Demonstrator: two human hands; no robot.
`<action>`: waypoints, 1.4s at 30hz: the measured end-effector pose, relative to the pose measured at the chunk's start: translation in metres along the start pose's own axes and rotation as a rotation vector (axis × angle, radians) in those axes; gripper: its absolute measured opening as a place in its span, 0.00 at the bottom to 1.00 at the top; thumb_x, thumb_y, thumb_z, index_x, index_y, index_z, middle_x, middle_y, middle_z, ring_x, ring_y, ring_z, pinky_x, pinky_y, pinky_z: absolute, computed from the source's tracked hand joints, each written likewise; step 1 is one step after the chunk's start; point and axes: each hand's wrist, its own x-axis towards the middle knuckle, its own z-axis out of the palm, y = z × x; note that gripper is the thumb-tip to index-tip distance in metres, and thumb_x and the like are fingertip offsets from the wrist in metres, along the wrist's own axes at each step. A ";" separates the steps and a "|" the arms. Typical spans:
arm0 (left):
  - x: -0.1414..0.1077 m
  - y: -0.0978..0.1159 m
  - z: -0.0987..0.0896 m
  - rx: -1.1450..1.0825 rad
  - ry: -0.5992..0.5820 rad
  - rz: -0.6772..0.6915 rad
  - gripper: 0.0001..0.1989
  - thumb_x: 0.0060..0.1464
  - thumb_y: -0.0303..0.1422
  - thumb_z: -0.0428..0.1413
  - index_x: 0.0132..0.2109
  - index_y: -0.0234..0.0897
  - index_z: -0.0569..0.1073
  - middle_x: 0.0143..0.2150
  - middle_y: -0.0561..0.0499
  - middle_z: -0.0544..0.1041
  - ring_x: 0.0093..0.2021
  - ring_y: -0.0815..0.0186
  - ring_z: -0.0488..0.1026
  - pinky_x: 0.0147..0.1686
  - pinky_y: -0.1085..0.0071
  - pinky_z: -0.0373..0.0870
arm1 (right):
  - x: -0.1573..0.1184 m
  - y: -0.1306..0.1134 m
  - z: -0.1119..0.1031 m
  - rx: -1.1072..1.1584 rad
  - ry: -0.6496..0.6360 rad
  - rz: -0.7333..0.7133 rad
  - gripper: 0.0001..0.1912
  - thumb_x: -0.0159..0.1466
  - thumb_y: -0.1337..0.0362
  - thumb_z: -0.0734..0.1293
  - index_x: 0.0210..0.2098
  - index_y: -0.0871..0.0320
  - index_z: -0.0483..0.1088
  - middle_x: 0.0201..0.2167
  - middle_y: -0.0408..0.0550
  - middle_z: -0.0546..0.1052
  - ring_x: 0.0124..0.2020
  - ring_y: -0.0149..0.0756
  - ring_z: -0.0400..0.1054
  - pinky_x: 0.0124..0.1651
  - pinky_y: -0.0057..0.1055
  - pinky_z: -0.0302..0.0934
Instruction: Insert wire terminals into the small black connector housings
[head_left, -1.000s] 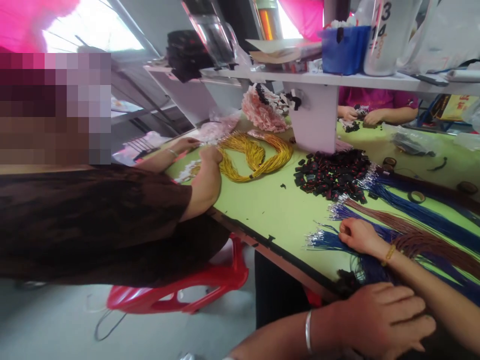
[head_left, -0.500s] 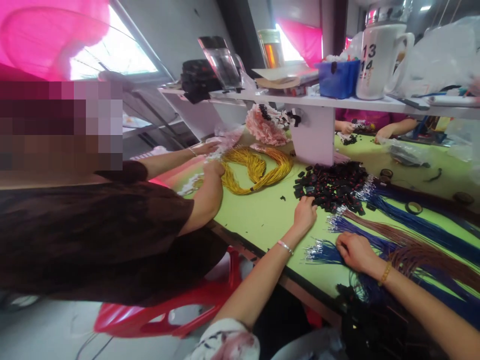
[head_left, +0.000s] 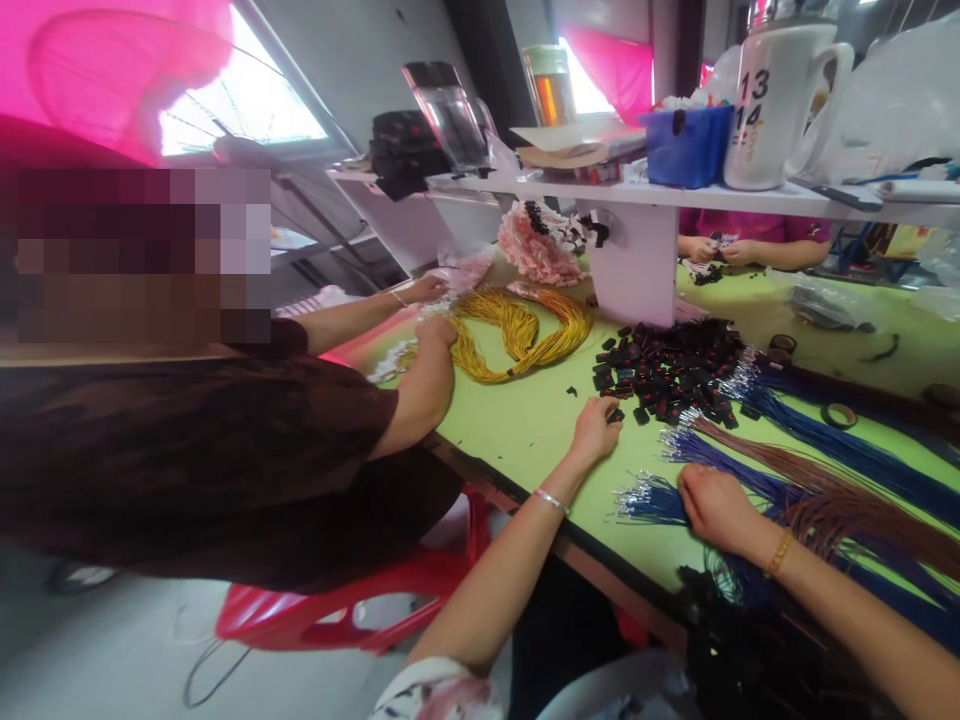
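Observation:
My left hand (head_left: 595,432) is closed on a small black plastic connector housing (head_left: 615,416), just in front of a heap of the same black housings (head_left: 675,365). My right hand (head_left: 716,508) is curled over a bundle of dark blue wires (head_left: 656,500) with silvery crimped tips pointing left. Its fingertips are mostly hidden, and they seem to pinch at the wires; what exactly they hold does not show. Beside it lie purple-blue wires (head_left: 742,470), brown wires (head_left: 739,442) and another blue bundle (head_left: 810,430), also with metal ends.
At left a co-worker (head_left: 225,450) sits on a red stool (head_left: 337,600), arms near yellow wire coils (head_left: 517,345). A shelf (head_left: 637,192) bears a mug (head_left: 776,110) and a blue bin (head_left: 688,147). Tape rolls (head_left: 838,414) lie at right. Black parts (head_left: 750,640) hang below the table edge.
My left hand has drawn back from the heap, slightly left and towards me, with a black connector housing now showing in its fingers. My right hand stays over the blue wires.

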 end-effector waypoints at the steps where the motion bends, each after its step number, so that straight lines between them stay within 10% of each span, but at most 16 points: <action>1: -0.003 -0.005 -0.004 -0.022 -0.002 -0.009 0.15 0.45 0.24 0.57 0.43 0.36 0.74 0.40 0.46 0.73 0.39 0.63 0.69 0.44 0.66 0.64 | 0.000 0.000 -0.001 0.007 0.002 0.012 0.09 0.64 0.69 0.55 0.33 0.60 0.65 0.29 0.51 0.72 0.29 0.36 0.64 0.33 0.31 0.48; 7: -0.029 -0.010 -0.025 -0.479 0.084 -0.158 0.16 0.43 0.26 0.58 0.43 0.37 0.74 0.33 0.51 0.74 0.35 0.66 0.69 0.39 0.68 0.66 | 0.000 0.007 -0.007 0.329 0.065 0.031 0.07 0.65 0.66 0.56 0.30 0.57 0.62 0.25 0.43 0.70 0.27 0.32 0.62 0.32 0.27 0.50; 19: -0.099 0.045 -0.028 -1.424 -0.352 -0.413 0.19 0.44 0.31 0.65 0.43 0.35 0.70 0.35 0.49 0.75 0.36 0.68 0.75 0.38 0.72 0.71 | 0.022 -0.011 -0.021 0.926 0.053 -0.003 0.10 0.61 0.60 0.61 0.27 0.59 0.65 0.23 0.41 0.67 0.27 0.28 0.59 0.31 0.25 0.55; 42: -0.117 0.052 -0.009 -1.555 -0.486 -0.487 0.15 0.44 0.27 0.64 0.41 0.32 0.73 0.35 0.49 0.75 0.33 0.72 0.72 0.36 0.76 0.68 | 0.001 -0.018 -0.016 0.265 0.415 -0.354 0.05 0.60 0.71 0.59 0.29 0.57 0.65 0.24 0.45 0.67 0.28 0.34 0.60 0.33 0.30 0.53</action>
